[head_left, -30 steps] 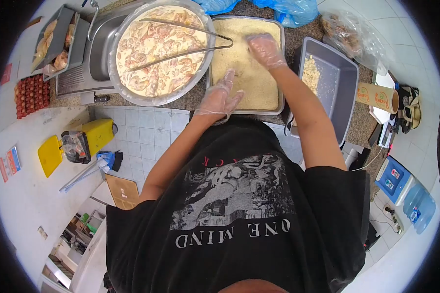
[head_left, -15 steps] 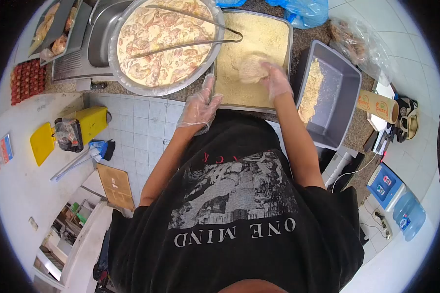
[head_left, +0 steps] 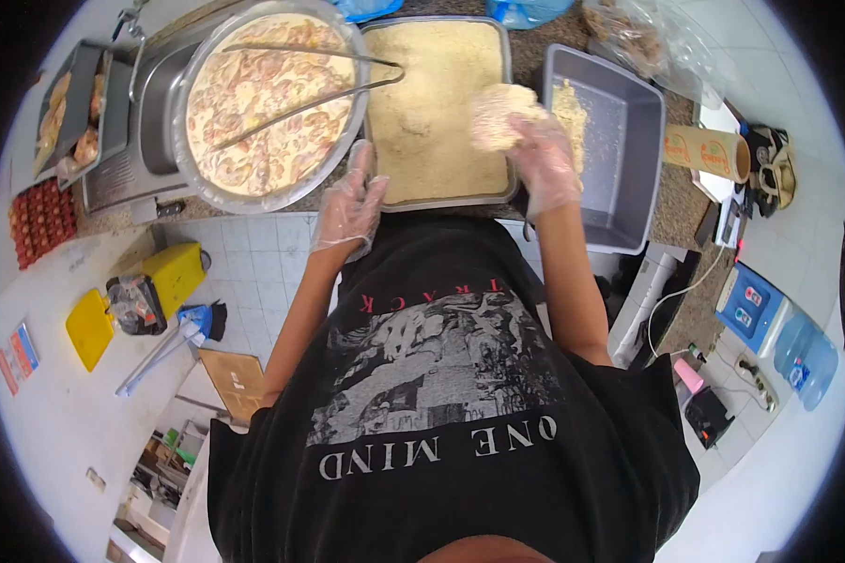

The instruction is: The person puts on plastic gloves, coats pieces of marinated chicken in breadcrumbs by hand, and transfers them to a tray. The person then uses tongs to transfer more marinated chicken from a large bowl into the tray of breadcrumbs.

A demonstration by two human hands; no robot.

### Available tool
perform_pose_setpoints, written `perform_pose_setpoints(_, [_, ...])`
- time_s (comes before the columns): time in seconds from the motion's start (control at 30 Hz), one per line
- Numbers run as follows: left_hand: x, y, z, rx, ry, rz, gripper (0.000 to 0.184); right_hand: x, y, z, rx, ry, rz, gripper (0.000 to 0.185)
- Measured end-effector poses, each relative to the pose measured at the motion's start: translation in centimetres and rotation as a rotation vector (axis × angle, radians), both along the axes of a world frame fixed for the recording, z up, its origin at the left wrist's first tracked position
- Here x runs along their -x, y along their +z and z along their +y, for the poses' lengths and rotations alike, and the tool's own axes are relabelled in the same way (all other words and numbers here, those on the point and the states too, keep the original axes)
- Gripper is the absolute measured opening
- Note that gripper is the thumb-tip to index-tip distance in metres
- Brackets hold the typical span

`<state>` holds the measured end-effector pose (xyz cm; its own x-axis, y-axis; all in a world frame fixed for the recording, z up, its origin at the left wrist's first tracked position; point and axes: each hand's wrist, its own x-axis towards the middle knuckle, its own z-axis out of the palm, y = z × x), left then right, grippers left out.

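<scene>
Breaded piece (head_left: 504, 116), earlier over the middle of the crumb tray (head_left: 451, 201), is now above its right edge, gripped by the right hand (head_left: 547, 169), gloved fingers curled. The left hand (head_left: 349, 204), loosely open with nothing visible in it, stays just beside the tray's near-left corner. The shirt (head_left: 441, 375) (nearer the wearer than the tray) reads "TRACK" and "ONE MIND".

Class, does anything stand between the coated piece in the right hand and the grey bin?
Only the grey bin's left wall; the right hand may need to raise the coated piece over it. Nothing else visibly intervenes.
</scene>
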<state>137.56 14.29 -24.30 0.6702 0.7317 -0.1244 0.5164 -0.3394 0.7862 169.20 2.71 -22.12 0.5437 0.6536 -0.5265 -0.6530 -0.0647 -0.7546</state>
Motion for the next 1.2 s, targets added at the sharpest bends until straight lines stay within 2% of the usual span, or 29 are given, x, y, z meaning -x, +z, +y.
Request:
perform_pose_setpoints(0.03, [0.2,-0.3,0.0,-0.002,0.004,-0.007,0.063,-0.5,3.3,-0.5,0.004,-0.108,-0.027,0.040])
perform_pose_setpoints(0.1, [0.6,-0.7,0.1,0.014,0.014,-0.002,0.060,-5.0,3.7,-3.3,0.136,-0.219,-0.145,0.040])
perform_pose_setpoints(0.13, [0.7,-0.8,0.1,0.002,0.010,0.003,0.060,-7.6,3.5,-4.7,0.311,-0.240,-0.291,0.031])
perform_pose_setpoints(0.17, [0.8,-1.0,0.1,-0.009,0.006,0.009,0.060,-10.3,2.1,-6.3,0.214,-0.267,-0.302,0.027])
perform_pose_setpoints(0.2, [0.8,-1.1,0.2,-0.024,0.002,0.015,0.060,-12.2,1.6,-6.5,0.321,-0.284,-0.426,0.026])
perform_pose_setpoints(0.27, [0.8,-1.4,0.1,0.010,0.001,0.008,0.060,-16.2,0.4,-7.2,0.507,-0.160,-0.532,0.029])
perform_pose_setpoints(0.37, [0.4,-0.8,0.0,0.039,-0.018,0.032,0.060,-19.9,-4.1,-5.9,0.501,-0.051,-0.558,0.032])
perform_pose_setpoints(0.47, [-0.5,0.0,0.3,0.024,-0.046,0.066,0.060,-20.4,-8.7,-2.5,0.322,-0.201,-0.232,0.030])
perform_pose_setpoints(0.57, [-0.8,0.5,0.5,-0.014,-0.069,0.067,0.060,-23.0,-16.3,-2.7,0.564,-0.147,-0.601,0.031])
perform_pose_setpoints(0.67, [-0.8,0.6,0.7,-0.035,-0.058,0.059,0.060,-17.3,-10.3,-1.4,0.864,-0.047,-1.444,0.033])
perform_pose_setpoints(0.77, [-0.5,0.1,0.6,-0.046,-0.063,0.074,0.061,-18.0,-13.3,-0.4,0.924,0.638,-1.837,0.032])
perform_pose_setpoints(0.87, [-0.7,-0.2,0.5,-0.071,-0.110,0.077,0.062,-15.9,-10.0,0.7,0.822,0.610,-1.775,0.027])
perform_pose_setpoints(0.97, [-1.0,0.5,0.3,-0.006,-0.110,0.135,0.063,-12.9,-5.3,2.6,0.353,0.094,-1.906,0.028])
perform_pose_setpoints(1.07, [-1.3,0.1,0.2,0.015,-0.090,0.132,0.063,-4.8,-0.9,5.3,0.251,0.191,-1.526,0.031])
perform_pose_setpoints(1.13, [-1.9,0.2,0.0,0.050,-0.082,0.168,0.062,-2.6,-7.0,7.5,0.486,0.613,-1.476,0.039])
perform_pose_setpoints(1.2, [-2.1,0.1,-0.4,0.037,-0.090,0.121,0.061,2.3,-10.2,9.7,0.493,0.514,-1.327,0.052])
